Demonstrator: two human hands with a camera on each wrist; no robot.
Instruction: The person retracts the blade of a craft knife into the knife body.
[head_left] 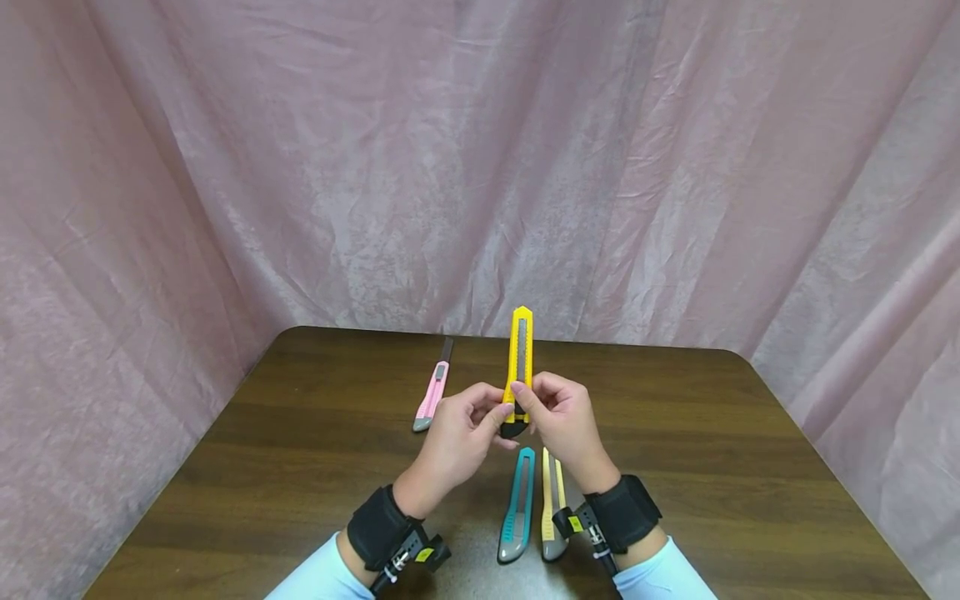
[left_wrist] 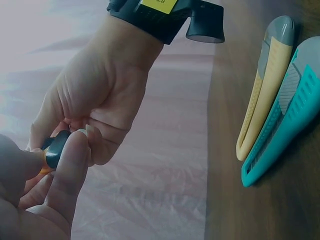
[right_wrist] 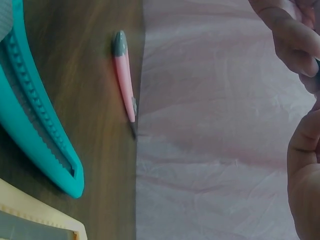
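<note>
Lengthwise outward, yellow cutter [head_left: 521, 360], tip [head_left: 522, 313] foremost

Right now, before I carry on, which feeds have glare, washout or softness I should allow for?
Head view: fairly even light, the yellow cutter easily readable, with a soft sheen on the near part of the table; left wrist view: pale washout over the curtain at upper left; right wrist view: dim and hazy, the pink cutter slightly soft.

The table [head_left: 675, 433] carries a pink cutter [head_left: 432, 394], teal cutter [head_left: 514, 505] and cream cutter [head_left: 548, 500].
</note>
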